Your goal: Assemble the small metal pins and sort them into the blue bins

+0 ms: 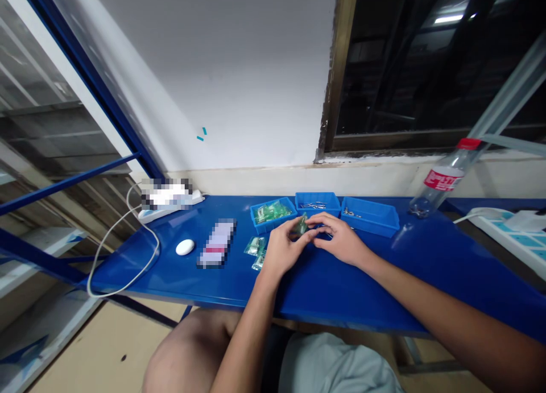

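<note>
Over the blue table, my left hand (pixel 284 246) is closed on a small green plastic bag (pixel 301 226). My right hand (pixel 339 240) meets it from the right, its thumb and fingertips pinched together close to the bag; whatever they grip is too small to make out. Just left of my left hand lie small filled green bags (pixel 255 245) on the tabletop. Behind the hands stand a blue bin of green bags (pixel 273 212), a blue bin with thin metal pieces (pixel 318 204) and a blue bin with a few small metal parts (pixel 370 215).
Further left on the blue table (pixel 170 279) are a blurred-out phone-like object (pixel 218 243), a white oval object (pixel 185 247) and a power strip (pixel 170 202) with a looping cable. A plastic bottle (pixel 443 180) with a red cap leans at the back right, near another white strip (pixel 507 228).
</note>
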`<state>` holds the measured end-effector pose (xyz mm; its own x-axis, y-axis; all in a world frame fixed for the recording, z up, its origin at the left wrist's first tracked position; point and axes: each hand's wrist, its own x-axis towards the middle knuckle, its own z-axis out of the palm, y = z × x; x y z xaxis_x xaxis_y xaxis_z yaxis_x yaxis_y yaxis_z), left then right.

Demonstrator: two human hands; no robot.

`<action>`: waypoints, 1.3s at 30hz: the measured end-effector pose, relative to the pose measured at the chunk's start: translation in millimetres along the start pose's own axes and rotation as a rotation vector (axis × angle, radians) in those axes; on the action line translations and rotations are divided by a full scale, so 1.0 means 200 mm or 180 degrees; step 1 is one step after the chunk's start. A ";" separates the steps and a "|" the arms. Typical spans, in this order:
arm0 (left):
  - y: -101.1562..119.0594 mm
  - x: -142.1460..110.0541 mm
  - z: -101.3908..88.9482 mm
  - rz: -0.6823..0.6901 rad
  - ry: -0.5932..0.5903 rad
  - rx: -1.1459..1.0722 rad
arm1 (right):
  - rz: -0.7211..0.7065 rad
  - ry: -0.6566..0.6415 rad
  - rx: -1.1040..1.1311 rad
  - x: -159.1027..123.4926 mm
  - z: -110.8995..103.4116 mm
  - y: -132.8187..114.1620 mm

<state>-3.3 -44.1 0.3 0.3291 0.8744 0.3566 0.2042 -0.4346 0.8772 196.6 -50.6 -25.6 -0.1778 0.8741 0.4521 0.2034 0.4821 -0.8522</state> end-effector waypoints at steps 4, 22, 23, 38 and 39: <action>-0.05 0.02 -0.01 -0.0029 0.0244 0.0037 | 0.0059 0.0114 -0.0063 0.01 0.00 -0.01; -0.01 0.00 0.01 0.0168 0.0434 0.0313 | 0.0550 0.0908 0.0253 0.02 -0.02 0.01; 0.00 0.00 0.02 0.0170 0.0343 0.0291 | 0.0480 0.0818 0.0203 0.02 -0.02 0.01; -0.04 0.00 0.01 0.0128 0.0095 -0.0114 | 0.0227 0.0358 0.0241 0.02 -0.03 -0.01; -0.03 0.01 0.01 0.0083 0.0088 -0.0182 | 0.0228 0.0236 0.0303 0.02 -0.03 -0.01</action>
<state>-2.7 -40.7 -5.7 0.3079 0.8688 0.3878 0.1427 -0.4451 0.8840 200.9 -47.6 -21.3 -0.0938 0.9097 0.4045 0.1201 0.4137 -0.9025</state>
